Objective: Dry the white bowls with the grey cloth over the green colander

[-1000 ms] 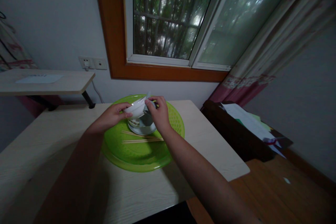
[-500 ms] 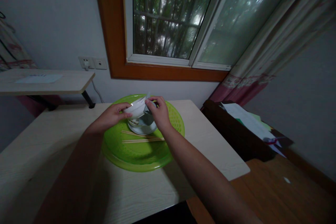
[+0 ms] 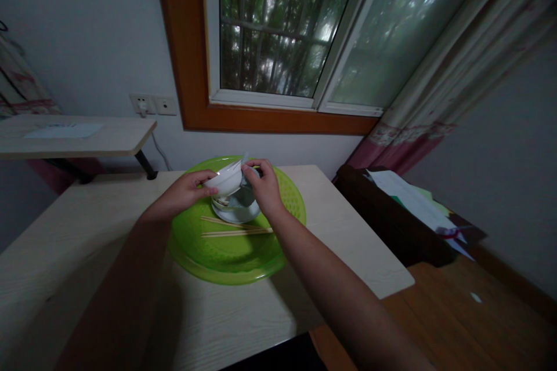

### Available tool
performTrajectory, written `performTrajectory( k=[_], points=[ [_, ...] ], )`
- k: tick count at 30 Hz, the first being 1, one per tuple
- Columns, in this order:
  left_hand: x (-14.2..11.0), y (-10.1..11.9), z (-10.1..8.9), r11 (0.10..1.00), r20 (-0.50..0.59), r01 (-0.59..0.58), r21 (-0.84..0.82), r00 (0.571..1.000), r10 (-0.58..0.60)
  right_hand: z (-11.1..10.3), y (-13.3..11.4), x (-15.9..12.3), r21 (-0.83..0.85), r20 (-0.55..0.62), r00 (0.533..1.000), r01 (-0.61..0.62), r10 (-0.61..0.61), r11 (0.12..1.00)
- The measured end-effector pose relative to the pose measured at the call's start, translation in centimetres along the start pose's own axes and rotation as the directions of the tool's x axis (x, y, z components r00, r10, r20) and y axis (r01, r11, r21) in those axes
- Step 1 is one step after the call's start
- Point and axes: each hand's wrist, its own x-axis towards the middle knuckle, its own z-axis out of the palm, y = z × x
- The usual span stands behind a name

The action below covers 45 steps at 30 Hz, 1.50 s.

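Observation:
My left hand (image 3: 194, 186) grips a white bowl (image 3: 227, 181) by its left side, thumb on the outside. The bowl is tilted and held above the green tray (image 3: 226, 275). At its right rim, my right hand (image 3: 261, 181) pinches a grey-blue cloth (image 3: 244, 197), part of which hangs down below the bowl. Under the bowl, more white dishes (image 3: 235, 215) are stacked on the tray, partly hidden by the cloth. Several wooden chopsticks (image 3: 230, 234) lie on the tray in front of the dishes.
The tray rests on a pale wooden table (image 3: 209, 324) against the wall below a window. A raised shelf (image 3: 73, 134) with a paper stands at the left. Beyond the table's right edge is a dark box-like piece (image 3: 374, 214) with papers (image 3: 409, 200) on top.
The cloth and my right fingers have shifted very slightly at the bowl's rim. Otherwise the bowl, both hands and the things on the tray stay nearly as they were.

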Motion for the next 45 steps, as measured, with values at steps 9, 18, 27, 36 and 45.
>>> performTrajectory(
  k=[9,18,27,36,45],
  points=[
    [-0.3,0.7,0.3,1.0,-0.01,0.002,0.002,1.0,-0.002,0.0,0.2,0.0,-0.013,0.002,1.0,0.022,-0.022,1.0],
    [-0.1,0.1,0.0,0.998,0.007,0.033,-0.058,0.999,-0.033,0.0,-0.5,-0.2,-0.061,0.009,0.991,0.135,-0.134,0.989],
    [0.1,0.3,-0.1,0.989,-0.016,0.041,-0.142,0.999,-0.044,0.6,-1.1,-1.2,-0.065,0.217,0.927,0.325,-0.305,0.943],
    [-0.3,0.0,-0.1,0.966,0.013,0.065,-0.25,0.998,-0.064,-0.1,-0.2,-0.2,-0.139,0.007,0.985,0.169,-0.17,0.976],
    [0.6,-0.6,-0.4,0.982,-0.009,-0.009,-0.188,1.0,0.008,1.1,-0.7,-1.6,-0.077,0.254,0.87,0.453,-0.422,0.888]
  ],
)
